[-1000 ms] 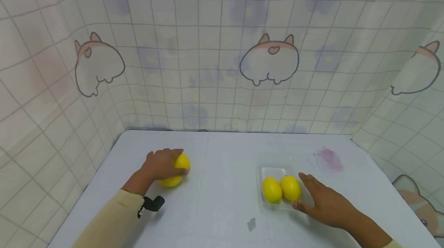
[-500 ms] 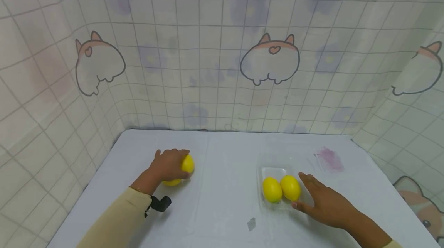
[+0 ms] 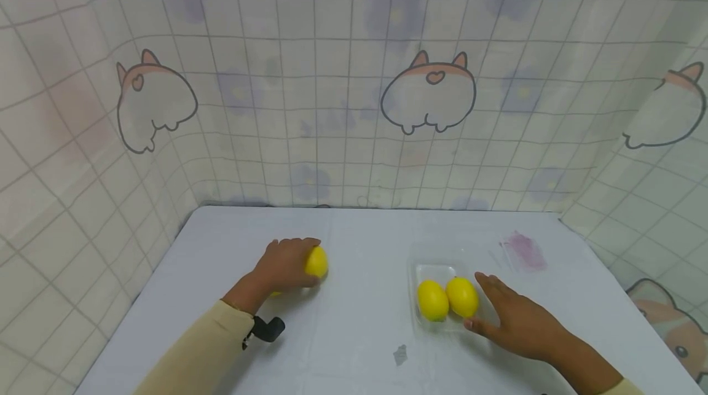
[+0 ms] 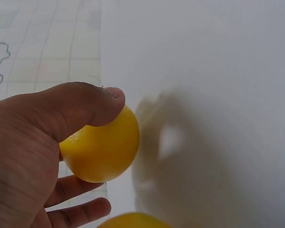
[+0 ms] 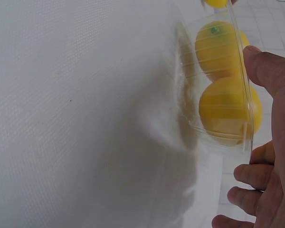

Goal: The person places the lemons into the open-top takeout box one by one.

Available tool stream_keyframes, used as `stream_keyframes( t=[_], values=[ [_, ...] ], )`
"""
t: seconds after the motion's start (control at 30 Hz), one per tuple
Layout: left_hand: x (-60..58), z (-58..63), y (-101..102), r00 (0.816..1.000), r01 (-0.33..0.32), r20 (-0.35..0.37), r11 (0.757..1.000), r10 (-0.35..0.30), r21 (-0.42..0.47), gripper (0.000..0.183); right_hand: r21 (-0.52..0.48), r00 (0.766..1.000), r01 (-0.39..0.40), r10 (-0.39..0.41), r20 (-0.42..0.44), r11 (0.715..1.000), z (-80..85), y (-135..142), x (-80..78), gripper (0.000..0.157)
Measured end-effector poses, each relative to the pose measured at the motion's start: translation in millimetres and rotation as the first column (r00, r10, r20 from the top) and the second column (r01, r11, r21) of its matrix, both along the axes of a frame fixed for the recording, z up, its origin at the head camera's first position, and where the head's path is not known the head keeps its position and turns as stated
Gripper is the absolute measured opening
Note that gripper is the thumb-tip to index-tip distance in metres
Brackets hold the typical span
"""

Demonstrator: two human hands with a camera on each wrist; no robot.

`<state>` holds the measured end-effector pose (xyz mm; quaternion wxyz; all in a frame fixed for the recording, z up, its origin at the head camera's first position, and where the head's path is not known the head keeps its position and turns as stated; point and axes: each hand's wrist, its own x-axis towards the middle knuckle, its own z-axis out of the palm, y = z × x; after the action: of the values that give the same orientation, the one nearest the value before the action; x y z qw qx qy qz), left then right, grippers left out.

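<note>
My left hand (image 3: 284,265) pinches a yellow lemon (image 3: 317,263) between thumb and fingers, left of the table's middle. In the left wrist view the thumb lies across this lemon (image 4: 102,147), and part of a second lemon (image 4: 134,221) shows at the bottom edge. That second lemon is mostly hidden behind my hand in the head view. A clear plastic container (image 3: 437,271) stands right of centre with two lemons (image 3: 433,300) side by side in it. Beside its right side my right hand (image 3: 522,323) is spread, the thumb at the rim (image 5: 249,114).
A white cover lies over the table (image 3: 365,346). A pink smudged patch (image 3: 524,251) is at the back right, and a small grey patch (image 3: 401,355) lies in front of the container. Grid-patterned cloth walls (image 3: 332,106) stand behind and at both sides.
My left hand has moved to the right with the lemon, and the second lemon has become almost fully hidden behind it. The right hand and the container have stayed in place.
</note>
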<state>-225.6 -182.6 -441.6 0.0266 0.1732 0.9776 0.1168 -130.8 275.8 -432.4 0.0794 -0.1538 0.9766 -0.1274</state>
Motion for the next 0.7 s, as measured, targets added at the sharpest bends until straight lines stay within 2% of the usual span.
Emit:
stream_keyframes(
  t=[0.33, 0.5, 0.7],
  values=[
    [2.7, 0.4, 15.7, 0.999, 0.038, -0.023, 0.993, -0.036, 0.111, 0.075, 0.0, 1.0, 0.001, -0.001, 0.008, 1.0, -0.2, 0.1, -0.2, 0.107],
    [5.8, 4.8, 23.9, 1.0, 0.03, -0.007, 0.981, -0.029, 0.189, 0.074, 0.002, 1.0, 0.0, 0.0, 0.013, 1.0, 0.4, 0.2, -0.9, 0.107],
    [7.8, 9.4, 35.9, 0.998, 0.063, -0.016, 0.96, -0.061, 0.273, 0.078, -0.006, 1.0, 0.002, -0.002, 0.003, 1.0, 0.3, -0.1, 0.1, 0.107]
  ],
)
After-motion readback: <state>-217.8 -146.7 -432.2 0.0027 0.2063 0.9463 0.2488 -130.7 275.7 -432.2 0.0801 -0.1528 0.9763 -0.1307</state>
